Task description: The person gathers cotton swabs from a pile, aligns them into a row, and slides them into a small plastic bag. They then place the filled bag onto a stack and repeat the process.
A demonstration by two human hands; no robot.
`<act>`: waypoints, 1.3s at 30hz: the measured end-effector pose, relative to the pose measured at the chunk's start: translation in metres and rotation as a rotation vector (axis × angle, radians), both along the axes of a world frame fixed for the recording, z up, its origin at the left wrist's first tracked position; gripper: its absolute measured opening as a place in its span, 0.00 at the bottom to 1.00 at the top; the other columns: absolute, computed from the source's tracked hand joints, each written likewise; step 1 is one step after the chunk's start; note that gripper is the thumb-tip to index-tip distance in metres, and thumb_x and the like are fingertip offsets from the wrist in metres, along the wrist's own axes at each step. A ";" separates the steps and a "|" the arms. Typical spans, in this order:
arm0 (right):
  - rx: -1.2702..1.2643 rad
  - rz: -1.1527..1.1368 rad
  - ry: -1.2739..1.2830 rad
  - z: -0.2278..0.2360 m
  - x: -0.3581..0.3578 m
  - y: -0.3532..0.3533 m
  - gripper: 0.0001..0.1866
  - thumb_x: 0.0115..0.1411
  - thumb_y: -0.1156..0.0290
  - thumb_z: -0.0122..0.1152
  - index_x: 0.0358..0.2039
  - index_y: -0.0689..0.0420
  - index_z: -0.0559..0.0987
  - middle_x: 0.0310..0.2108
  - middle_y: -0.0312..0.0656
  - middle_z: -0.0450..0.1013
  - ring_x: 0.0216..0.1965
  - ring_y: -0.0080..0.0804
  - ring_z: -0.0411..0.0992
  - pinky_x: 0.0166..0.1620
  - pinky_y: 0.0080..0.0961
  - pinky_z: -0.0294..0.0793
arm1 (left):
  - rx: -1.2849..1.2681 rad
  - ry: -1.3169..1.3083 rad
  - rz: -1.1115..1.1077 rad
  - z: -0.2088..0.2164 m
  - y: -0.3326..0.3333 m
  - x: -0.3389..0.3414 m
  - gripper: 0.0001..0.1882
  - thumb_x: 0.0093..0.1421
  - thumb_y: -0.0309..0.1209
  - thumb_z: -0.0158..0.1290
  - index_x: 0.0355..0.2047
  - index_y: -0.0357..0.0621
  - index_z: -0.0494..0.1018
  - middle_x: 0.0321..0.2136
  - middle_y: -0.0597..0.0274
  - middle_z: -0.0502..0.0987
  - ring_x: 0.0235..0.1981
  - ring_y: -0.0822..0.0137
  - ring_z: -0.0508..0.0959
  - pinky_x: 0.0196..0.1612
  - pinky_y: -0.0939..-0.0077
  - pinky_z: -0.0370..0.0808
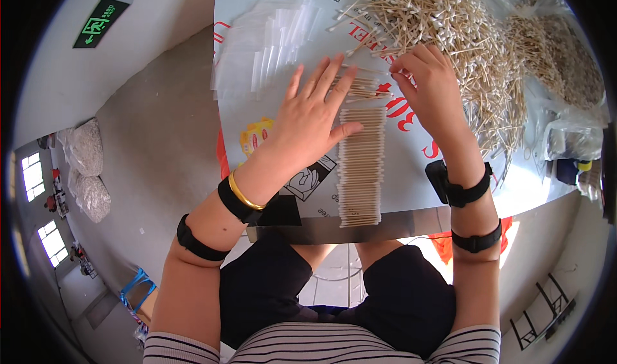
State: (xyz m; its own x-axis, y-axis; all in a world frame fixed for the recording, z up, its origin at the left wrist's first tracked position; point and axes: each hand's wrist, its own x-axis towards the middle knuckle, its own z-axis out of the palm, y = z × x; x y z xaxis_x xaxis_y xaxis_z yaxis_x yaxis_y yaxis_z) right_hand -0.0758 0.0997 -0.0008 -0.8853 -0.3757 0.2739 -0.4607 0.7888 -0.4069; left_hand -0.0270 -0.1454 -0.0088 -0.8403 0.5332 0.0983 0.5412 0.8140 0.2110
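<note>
Wooden cotton swabs with white tips are laid side by side in a long neat row (361, 164) running toward the table's near edge. Past its far end lies a looser bunch of swabs (366, 87). My left hand (312, 116) is open, fingers stretched and spread, its thumb over the row and its index finger against the loose bunch. To the right, my right hand (427, 87) is closed in a pinch at the end of a cotton swab (369, 70) beside the bunch. Behind and right of that hand spreads a big heap of swabs (443, 23).
Clear plastic sleeves (263, 49) lie fanned at the table's far left. Small yellow labels (257, 136) sit left of my left wrist. Clear bags of swabs (556, 55) stand at the right. The metal table edge (411, 224) runs close to my lap.
</note>
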 end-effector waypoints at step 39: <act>-0.045 -0.013 -0.022 -0.006 0.034 -0.004 0.07 0.55 0.74 0.71 0.34 0.52 0.81 0.33 0.36 0.75 0.41 0.39 0.72 0.49 0.38 0.70 | 0.355 -0.025 -0.011 0.007 0.020 -0.020 0.11 0.52 0.24 0.68 0.33 0.44 0.77 0.45 0.62 0.76 0.48 0.55 0.75 0.54 0.59 0.73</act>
